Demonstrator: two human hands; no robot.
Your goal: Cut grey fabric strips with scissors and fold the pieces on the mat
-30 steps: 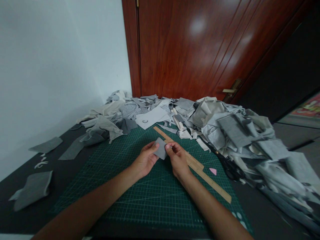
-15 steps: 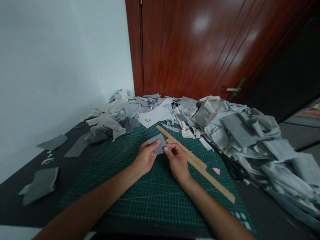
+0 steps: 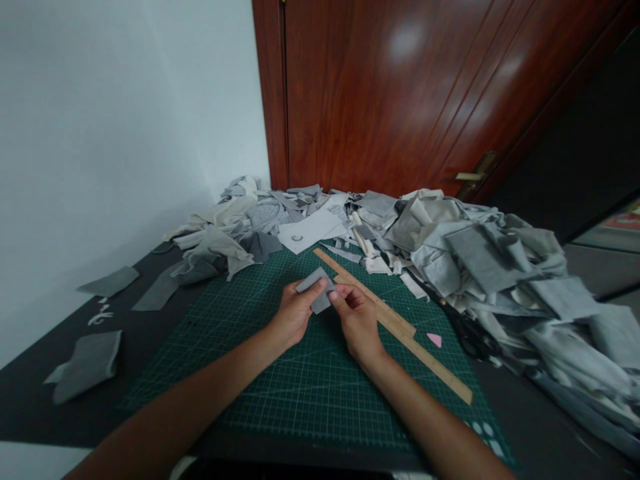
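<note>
A small grey piece of fabric (image 3: 321,303) is held above the green cutting mat (image 3: 280,407), between both hands. My left hand (image 3: 295,311) pinches its left side, with the thumb lying across the top face. Its right edge is gripped by my right hand (image 3: 356,317) between thumb and bent forefinger. The fingers beneath the cloth are hidden. Just right of my right hand, two wooden rulers (image 3: 435,365) lie slanting across the mat. A pink triangular piece of tailor's chalk (image 3: 435,340) rests beyond them.
A heap of grey and white fabric scraps (image 3: 480,260) runs along the back and right side. Black scissors (image 3: 473,337) lie at its edge. White paper with a mark (image 3: 313,230) is at the back. Loose grey pieces (image 3: 87,363) and white thread (image 3: 95,319) lie on the left.
My left thumb has slid further across the fabric towards my right hand, and the piece is tilted or bent a little. Both hands still hold it in nearly the same place.
</note>
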